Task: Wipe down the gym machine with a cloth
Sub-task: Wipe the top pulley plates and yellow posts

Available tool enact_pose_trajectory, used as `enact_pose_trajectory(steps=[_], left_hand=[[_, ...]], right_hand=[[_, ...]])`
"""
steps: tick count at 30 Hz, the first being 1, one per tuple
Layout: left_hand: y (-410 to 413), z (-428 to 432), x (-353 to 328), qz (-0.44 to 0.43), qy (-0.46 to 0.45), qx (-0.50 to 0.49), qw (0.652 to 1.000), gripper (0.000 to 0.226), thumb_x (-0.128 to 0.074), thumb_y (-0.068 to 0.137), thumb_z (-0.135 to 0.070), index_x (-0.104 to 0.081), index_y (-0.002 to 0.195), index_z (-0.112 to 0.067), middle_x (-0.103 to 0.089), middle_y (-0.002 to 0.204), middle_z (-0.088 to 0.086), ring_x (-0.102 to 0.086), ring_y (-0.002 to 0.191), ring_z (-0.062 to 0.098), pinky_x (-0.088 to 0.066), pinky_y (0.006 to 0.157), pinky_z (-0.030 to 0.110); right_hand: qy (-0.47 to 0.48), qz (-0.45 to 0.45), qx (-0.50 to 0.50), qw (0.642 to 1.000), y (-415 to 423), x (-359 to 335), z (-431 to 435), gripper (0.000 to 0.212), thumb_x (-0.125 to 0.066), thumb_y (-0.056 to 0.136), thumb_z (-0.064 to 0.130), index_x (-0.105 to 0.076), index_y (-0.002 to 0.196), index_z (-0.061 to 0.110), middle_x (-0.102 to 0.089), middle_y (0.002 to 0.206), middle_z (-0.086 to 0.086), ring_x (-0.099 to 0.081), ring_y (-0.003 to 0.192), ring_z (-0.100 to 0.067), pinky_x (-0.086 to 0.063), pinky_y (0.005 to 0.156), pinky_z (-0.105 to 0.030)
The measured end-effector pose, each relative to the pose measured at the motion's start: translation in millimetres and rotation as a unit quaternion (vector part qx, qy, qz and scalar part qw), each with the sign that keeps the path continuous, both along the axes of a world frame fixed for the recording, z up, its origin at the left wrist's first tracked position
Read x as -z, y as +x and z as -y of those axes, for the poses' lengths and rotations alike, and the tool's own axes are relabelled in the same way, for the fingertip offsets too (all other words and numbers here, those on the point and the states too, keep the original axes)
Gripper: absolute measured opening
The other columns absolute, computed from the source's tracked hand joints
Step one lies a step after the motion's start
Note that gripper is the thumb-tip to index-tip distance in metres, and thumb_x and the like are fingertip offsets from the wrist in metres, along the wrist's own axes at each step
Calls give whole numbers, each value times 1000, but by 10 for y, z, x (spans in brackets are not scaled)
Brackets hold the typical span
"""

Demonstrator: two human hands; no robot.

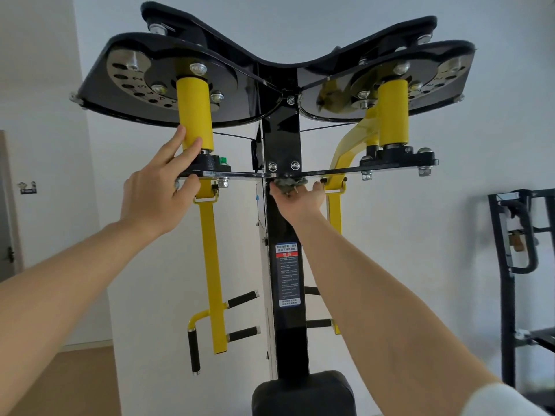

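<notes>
Here, room: plain white walls [390, 235] are seen behind the gym machine [282, 139], with a strip of tan floor [84, 382] low on the left and a black metal rack [510, 265] at the right edge.
Column: a glossy black upright post is topped by broad, curved black plates [99, 91] with rounded rims; a printed warning sticker [287, 274] is stuck to its front.
Crossbar: a thin, flat black bar [345, 170] is bolted across the post with shiny round bolts.
Yellow parts: smooth painted cylinders [194, 109] are set upright between the bar and the plates, and square-section arms [214, 265] hang below it, fitted with short black foam handles [242, 298].
Pad: a matte black cushion [303, 391] with rounded corners is placed at the foot of the post.
Cloth: a crumpled grey cloth [288, 184] is pressed up against the underside of the crossbar, right where it meets the post.
Right hand [300, 199]: the cloth is clutched in curled fingers, palm turned upward.
Left hand [159, 190]: nothing is held; straight fingers are laid against the left cylinder, the thumb set at the bar's front edge.
</notes>
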State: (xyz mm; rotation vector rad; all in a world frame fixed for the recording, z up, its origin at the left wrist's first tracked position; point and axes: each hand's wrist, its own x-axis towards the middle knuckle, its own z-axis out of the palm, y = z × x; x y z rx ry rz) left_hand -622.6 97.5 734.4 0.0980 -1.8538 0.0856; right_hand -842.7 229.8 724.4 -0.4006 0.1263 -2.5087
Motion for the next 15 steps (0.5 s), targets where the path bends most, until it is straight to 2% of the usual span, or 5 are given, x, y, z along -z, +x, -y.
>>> enact_pose_trajectory(steps=[6,10,15], left_hand=[[14,68,-9,12,-8,6,1000,58,-43,92,-38,-44,150,-40,-26,165,-15,-57,127,20,-55,90,49],[21,52,0,13,-7,19,1000,58,-44,93,-32,-45,151,-37,-26,165,-12,-56,128,17,-55,87,45],[161,37,-63,73,22,57,995,67,-38,85,-27,-43,151,-39,-21,165,-18,-57,122,14,-51,80,35]], right_hand=[[25,-59,-45,997,184,79,32,55,-38,104,41,-47,144,4,-50,145,-22,-45,135,-42,-38,112,-58],[48,-111,-84,989,485,129,-87,57,-42,105,41,-47,141,-2,-53,141,-25,-52,129,-44,-41,111,-57],[79,-160,-122,976,936,85,-185,56,-45,104,42,-51,137,-3,-55,138,-25,-56,124,-44,-42,110,-57]])
